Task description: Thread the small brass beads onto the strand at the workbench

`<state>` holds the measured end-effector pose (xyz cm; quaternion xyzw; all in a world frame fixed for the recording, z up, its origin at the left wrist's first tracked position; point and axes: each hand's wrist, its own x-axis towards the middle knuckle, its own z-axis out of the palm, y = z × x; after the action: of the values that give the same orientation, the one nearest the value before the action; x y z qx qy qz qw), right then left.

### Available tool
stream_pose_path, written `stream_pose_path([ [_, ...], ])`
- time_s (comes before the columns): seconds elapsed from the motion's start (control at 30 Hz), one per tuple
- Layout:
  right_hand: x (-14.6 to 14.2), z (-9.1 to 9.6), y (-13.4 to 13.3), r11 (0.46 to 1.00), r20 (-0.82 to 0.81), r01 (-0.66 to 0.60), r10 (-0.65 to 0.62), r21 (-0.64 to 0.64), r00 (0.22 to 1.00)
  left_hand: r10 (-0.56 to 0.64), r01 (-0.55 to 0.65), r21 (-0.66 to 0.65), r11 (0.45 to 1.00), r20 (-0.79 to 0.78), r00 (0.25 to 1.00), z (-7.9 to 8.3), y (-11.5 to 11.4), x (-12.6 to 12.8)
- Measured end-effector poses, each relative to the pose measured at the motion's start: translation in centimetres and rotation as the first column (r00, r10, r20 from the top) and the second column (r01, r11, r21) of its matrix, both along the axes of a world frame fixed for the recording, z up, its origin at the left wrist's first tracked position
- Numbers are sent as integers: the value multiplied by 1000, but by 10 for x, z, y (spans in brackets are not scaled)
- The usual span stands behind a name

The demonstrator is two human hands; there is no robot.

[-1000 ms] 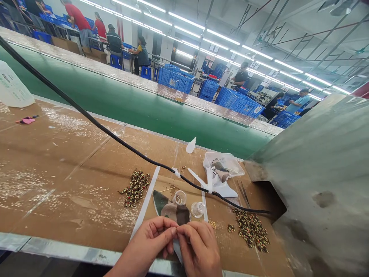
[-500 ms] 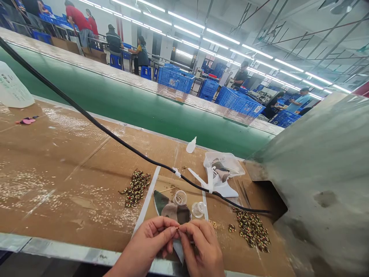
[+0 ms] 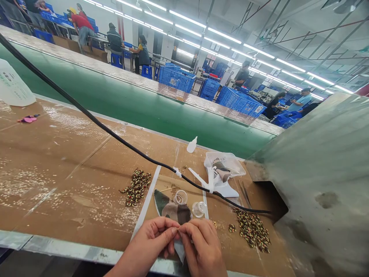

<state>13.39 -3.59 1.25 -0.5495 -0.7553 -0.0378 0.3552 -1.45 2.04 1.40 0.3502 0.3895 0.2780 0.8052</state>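
Note:
My left hand (image 3: pixel 152 242) and my right hand (image 3: pixel 201 248) meet at the near edge of the cardboard-covered bench (image 3: pixel 72 161). Both pinch a tiny piece between thumb and fingertips, too small to name. Under them lies a dark, shiny patch of material (image 3: pixel 170 207). Just beyond stand two small clear cups (image 3: pixel 180 197). A heap of small gold and dark ornaments (image 3: pixel 137 186) lies to the left. A second heap (image 3: pixel 252 229) lies to the right.
A black cable (image 3: pixel 95 123) crosses the bench diagonally. A clear tray (image 3: pixel 226 163), white plastic parts (image 3: pixel 216 184), a small white dropper bottle (image 3: pixel 191 145) and tweezers (image 3: pixel 243 194) lie behind. A green conveyor (image 3: pixel 144 107) runs past. A grey metal housing (image 3: pixel 323 184) stands at right. Other people work far off.
My hands stay pinched together at the same spot; the fingers shift only slightly. The view has tilted a little.

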Motion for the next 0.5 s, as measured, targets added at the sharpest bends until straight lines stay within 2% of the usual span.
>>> stream_pose_path([
  [0.27,-3,-3,-2,1000,-8,20,-20,22,1000,28,-27,28,999,-36,999,2,-1,1],
  [0.4,0,-1,2,996,78,-47,40,80,996,8,-8,9,1000,-17,1000,-1,-2,0],
  [0.5,2,1,4,994,99,-78,70,77,993,3,-3,-7,1000,-3,1000,-2,-1,0],
])
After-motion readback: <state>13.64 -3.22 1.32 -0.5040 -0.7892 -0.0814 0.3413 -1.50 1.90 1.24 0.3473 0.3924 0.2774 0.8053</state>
